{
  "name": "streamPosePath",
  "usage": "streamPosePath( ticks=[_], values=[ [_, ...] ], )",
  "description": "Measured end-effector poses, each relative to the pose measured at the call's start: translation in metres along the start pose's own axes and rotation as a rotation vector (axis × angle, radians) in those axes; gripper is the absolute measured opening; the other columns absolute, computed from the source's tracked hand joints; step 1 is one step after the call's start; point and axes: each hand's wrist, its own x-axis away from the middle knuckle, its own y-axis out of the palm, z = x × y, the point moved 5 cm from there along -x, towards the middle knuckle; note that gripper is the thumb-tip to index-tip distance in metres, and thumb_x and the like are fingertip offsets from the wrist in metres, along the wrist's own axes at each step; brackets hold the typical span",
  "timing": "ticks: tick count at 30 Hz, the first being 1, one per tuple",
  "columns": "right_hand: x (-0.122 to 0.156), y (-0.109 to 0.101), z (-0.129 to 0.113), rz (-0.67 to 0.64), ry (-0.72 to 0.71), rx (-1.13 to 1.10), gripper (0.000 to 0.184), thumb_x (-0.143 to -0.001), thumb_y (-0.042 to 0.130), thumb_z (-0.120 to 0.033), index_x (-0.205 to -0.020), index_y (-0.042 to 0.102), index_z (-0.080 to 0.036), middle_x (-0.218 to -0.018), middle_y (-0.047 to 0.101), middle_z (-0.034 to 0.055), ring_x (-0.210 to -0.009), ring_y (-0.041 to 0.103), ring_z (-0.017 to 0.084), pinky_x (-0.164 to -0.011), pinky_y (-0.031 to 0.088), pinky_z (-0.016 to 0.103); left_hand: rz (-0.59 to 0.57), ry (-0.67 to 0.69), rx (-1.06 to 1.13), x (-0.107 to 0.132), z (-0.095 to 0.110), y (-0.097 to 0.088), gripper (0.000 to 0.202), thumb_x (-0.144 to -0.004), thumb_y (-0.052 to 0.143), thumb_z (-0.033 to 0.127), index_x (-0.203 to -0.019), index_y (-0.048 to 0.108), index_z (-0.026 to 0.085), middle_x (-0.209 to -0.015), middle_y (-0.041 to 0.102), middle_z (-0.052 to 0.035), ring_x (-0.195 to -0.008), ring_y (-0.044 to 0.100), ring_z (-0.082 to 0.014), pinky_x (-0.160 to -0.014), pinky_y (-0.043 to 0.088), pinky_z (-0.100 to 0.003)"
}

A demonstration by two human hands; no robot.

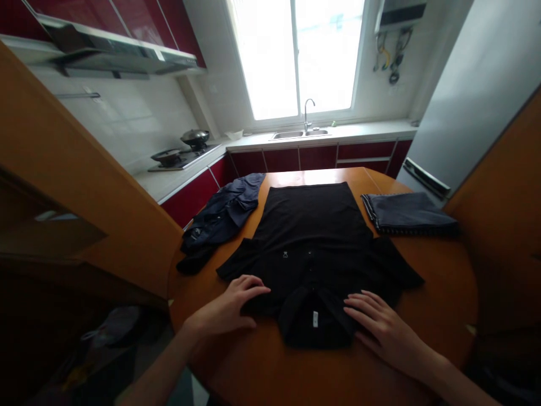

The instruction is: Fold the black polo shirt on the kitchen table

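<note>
A black polo shirt (pixel 315 248) is spread flat on the round wooden table (pixel 443 316), collar nearest, and is pressed at the shoulders by the left hand (pixel 230 307) and right hand (pixel 380 327), both open-palmed, nothing gripped. The smoothing stage seems in hand (judging by the splayed sleeves); next, a pinch at each shoulder edge, just outside the fingertips, would be called for.

head camera looks down at table (pixel 422 293)
</note>
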Motion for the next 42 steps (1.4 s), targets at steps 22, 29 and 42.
streamPosePath(
  ticks=[22,29,42],
  values=[
    [-0.01,-0.011,-0.005,-0.214,0.026,-0.096,0.016,-0.096,0.048,-0.013,-0.095,0.062,-0.02,-0.098,0.064,0.0063,-0.094,0.054,0.021,-0.092,0.041,0.041,0.042,0.151,0.241,-0.087,0.059,-0.012,0.033,-0.101,0.05,0.042,-0.124,0.069,0.027,-0.134,0.064,-0.0053,-0.123,0.06,-0.0209,-0.11,0.044,-0.033],
    [-0.009,-0.024,-0.018,-0.391,0.094,-0.215,0.022,-0.095,0.048,-0.011,-0.081,0.062,-0.021,-0.086,0.066,0.0016,-0.088,0.06,0.017,-0.087,0.043,0.034,0.092,0.069,-0.084,-0.186,0.036,0.031,0.059,-0.105,0.034,0.047,-0.156,0.036,0.018,-0.163,0.029,-0.0122,-0.153,0.02,-0.0269,-0.124,0.016,-0.052],
    [-0.17,0.034,0.134,-0.163,0.547,0.128,0.058,-0.102,0.038,-0.039,-0.155,0.036,-0.016,-0.165,0.026,0.014,-0.152,0.02,0.03,-0.121,0.02,0.053,0.212,-0.294,-0.253,-0.256,-0.066,0.0,0.064,-0.103,0.025,0.055,-0.158,0.03,0.023,-0.166,0.021,-0.01,-0.155,0.013,-0.0294,-0.122,0.011,-0.057]
  ],
)
